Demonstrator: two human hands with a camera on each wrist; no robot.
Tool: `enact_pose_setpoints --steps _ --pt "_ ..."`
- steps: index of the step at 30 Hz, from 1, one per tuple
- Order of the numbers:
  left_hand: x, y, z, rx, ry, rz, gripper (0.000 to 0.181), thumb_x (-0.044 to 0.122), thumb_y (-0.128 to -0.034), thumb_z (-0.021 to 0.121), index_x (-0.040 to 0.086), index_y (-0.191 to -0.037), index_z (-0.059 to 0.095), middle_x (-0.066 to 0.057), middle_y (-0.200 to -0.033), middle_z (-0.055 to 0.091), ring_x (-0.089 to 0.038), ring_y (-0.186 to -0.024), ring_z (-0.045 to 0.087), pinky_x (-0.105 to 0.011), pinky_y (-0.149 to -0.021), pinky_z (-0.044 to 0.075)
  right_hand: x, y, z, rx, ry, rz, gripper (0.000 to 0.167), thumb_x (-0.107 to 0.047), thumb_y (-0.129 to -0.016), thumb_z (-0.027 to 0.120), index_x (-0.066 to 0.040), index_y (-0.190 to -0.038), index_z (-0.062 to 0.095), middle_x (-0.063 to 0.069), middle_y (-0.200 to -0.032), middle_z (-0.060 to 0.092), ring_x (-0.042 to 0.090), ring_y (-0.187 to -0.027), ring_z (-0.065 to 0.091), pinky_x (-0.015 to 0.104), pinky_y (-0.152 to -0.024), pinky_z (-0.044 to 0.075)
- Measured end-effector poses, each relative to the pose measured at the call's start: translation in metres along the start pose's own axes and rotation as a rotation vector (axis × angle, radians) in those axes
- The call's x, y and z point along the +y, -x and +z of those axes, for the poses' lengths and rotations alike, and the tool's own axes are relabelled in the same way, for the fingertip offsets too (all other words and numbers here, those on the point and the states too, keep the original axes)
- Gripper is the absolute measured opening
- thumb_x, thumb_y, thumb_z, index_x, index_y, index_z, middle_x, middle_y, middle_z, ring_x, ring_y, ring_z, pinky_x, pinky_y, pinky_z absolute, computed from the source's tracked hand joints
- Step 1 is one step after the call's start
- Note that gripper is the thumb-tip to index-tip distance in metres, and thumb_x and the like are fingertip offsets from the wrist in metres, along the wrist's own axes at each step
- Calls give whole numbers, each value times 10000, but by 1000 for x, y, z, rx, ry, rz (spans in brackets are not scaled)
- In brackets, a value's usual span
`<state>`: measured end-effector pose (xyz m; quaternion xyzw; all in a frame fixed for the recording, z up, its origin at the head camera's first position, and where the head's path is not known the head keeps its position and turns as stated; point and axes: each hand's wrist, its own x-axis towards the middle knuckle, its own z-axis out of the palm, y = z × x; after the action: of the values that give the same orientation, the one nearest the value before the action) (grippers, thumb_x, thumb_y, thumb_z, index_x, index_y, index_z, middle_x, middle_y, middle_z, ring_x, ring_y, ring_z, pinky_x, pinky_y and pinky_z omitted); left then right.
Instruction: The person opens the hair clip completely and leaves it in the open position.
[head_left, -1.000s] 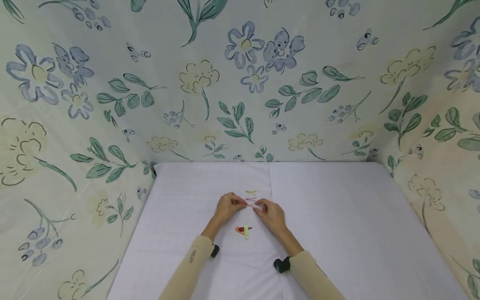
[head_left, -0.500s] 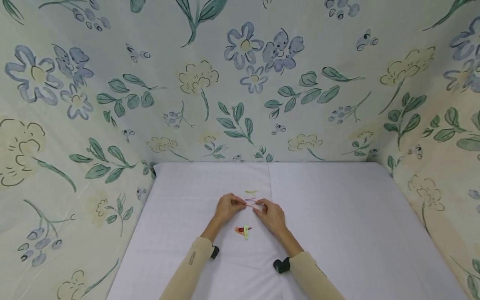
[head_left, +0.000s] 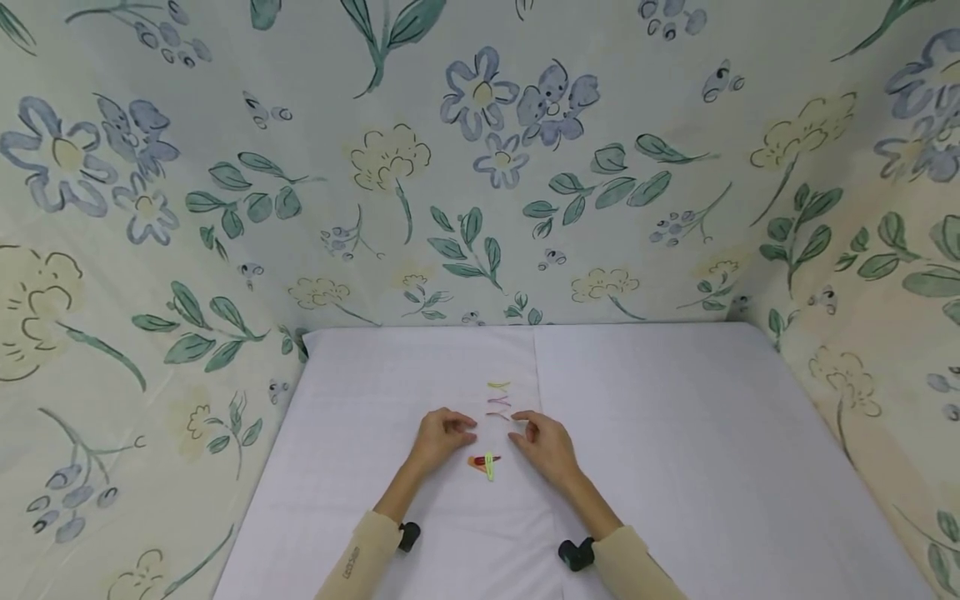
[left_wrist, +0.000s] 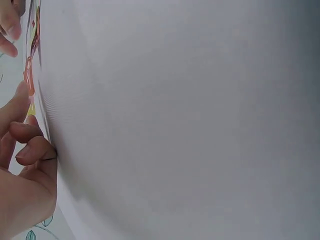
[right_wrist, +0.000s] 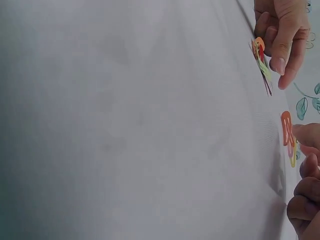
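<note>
Three snap hair clips, each with its prongs spread, lie in a column in the head view: a yellow clip point(head_left: 498, 386) farthest, then a pink clip point(head_left: 499, 402), then an orange clip point(head_left: 497, 414) nearest. My left hand point(head_left: 441, 442) is just left of and below the column, thumb and index finger apart, holding nothing. On the other side, my right hand point(head_left: 547, 447) has its index fingertip beside the orange clip's right end; whether it touches cannot be told. Between and below the hands sits a small pile of clips: orange, red and a light green clip point(head_left: 490, 467) on top.
A white cloth point(head_left: 675, 433) covers the table, with a crease running front to back. Floral fabric point(head_left: 480, 167) hangs behind and on both sides. Small black wrist devices point(head_left: 576, 554) sit by the sleeves.
The orange clip, held between both hands before, now lies on the cloth below the pink one. My left hand has let go and drawn back toward me; my right hand has also moved slightly nearer me.
</note>
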<state>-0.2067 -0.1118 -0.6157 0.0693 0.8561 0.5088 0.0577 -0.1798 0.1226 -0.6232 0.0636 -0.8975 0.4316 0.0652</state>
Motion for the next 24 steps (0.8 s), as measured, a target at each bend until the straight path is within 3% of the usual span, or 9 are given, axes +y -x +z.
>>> enact_pose_setpoints --steps 11,18,24 --pt "-1 20 -8 -94 8 6 179 85 -798 884 88 -967 824 -85 -882 674 -105 -714 523 -183 -616 418 -1 19 -10 -97 -118 31 300 -135 -861 842 -99 -1152 777 -39 -706 565 33 -584 436 197 -551 376" --pt "1 26 -1 -159 -76 91 201 80 -783 893 81 -973 826 -79 -855 675 -69 -701 497 -194 -629 408 -3 29 -4 -214 -201 -16 306 -117 -855 843 -71 -1148 769 -25 -720 583 11 -582 454 182 -537 392" --pt "7 26 3 -180 -125 125 174 95 -766 909 100 -925 837 -91 -807 672 -34 -664 486 -186 -612 403 -8 32 3 -245 -147 -71 312 -118 -845 845 -75 -1144 770 -35 -683 582 -21 -564 447 175 -528 379"
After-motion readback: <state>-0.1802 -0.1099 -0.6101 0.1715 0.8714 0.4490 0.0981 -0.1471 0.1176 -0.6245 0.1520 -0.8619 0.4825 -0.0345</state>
